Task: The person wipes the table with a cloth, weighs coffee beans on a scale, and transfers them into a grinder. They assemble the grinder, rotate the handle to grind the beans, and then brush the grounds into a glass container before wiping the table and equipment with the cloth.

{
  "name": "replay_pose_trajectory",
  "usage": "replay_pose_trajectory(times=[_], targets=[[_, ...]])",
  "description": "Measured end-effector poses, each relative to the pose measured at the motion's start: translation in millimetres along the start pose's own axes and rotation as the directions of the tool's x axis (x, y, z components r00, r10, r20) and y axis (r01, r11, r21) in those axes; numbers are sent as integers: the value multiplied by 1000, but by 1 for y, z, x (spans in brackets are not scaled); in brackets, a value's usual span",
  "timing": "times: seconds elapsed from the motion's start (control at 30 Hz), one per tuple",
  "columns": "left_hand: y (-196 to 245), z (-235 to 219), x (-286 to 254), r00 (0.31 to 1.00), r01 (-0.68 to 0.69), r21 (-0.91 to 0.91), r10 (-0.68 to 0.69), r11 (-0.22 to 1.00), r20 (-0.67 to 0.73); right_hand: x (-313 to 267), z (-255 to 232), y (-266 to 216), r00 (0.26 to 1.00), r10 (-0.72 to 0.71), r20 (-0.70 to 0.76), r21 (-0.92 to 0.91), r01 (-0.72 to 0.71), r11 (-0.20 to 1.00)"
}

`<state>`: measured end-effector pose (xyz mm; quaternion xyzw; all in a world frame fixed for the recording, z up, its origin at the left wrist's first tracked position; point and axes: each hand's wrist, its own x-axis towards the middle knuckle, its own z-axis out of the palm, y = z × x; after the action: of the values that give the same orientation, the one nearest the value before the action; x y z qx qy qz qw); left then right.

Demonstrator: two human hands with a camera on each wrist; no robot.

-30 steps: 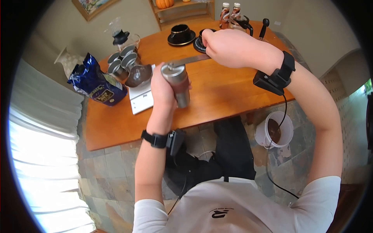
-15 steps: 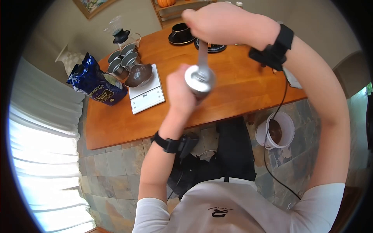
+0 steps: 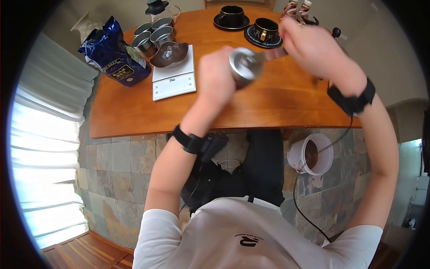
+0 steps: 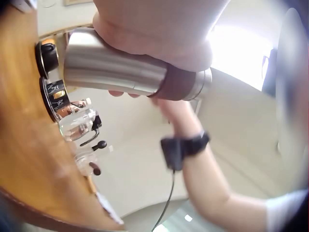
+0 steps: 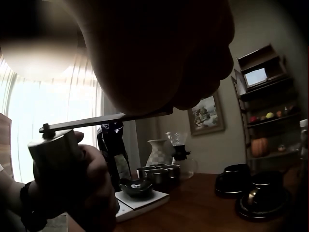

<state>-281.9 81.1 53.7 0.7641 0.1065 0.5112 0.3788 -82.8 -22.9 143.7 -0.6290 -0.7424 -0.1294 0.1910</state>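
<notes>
In the head view my left hand (image 3: 216,74) grips a hand coffee grinder (image 3: 246,66) over the table, its round metal top tipped up towards the camera. The left wrist view shows the grinder's brushed steel body (image 4: 111,63) with a brown band, fingers wrapped around it. A flat metal crank arm (image 5: 91,122) reaches from the top to my right hand (image 3: 316,49), whose curled fingers hold its far end. The crank's knob is hidden inside that hand. To the left of the grinder, a dark bowl (image 3: 169,55) sits on a white scale (image 3: 174,85).
Left on the wooden table (image 3: 148,119) stand a blue bag (image 3: 118,58) and several metal cups (image 3: 162,36). At the back are two black cups (image 3: 232,15) on saucers, with bottles (image 3: 290,8) beyond. A white bucket (image 3: 323,157) stands on the floor below the right side.
The crank has swung from pointing right, to pointing away, and back to the right, with my right hand on its end. The grinder has shifted right and now tips towards me.
</notes>
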Motion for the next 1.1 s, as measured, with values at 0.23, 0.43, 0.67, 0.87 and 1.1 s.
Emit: replay_pose_trajectory(times=[0.23, 0.43, 0.67, 0.87, 1.1], targets=[[-2, 52, -2, 982, 154, -231, -175, 961, -75, 7, -10, -120, 968, -217, -122, -88, 208, 974], [8, 10, -4, 979, -145, 157, 118, 977, 167, 10, -3, -10, 999, -19, -45, -299, 5, 954], [-10, 20, 0, 959, 169, 251, -218, 953, 181, -19, 7, -132, 905, -409, -118, -118, 397, 910], [5, -5, -2, 970, -181, 90, 163, 979, 180, 15, -2, -15, 983, -116, -145, -288, 70, 955], [-5, 17, -13, 988, -153, -3, 153, 988, 38, -3, 7, -134, 932, -315, -178, -140, 292, 946]])
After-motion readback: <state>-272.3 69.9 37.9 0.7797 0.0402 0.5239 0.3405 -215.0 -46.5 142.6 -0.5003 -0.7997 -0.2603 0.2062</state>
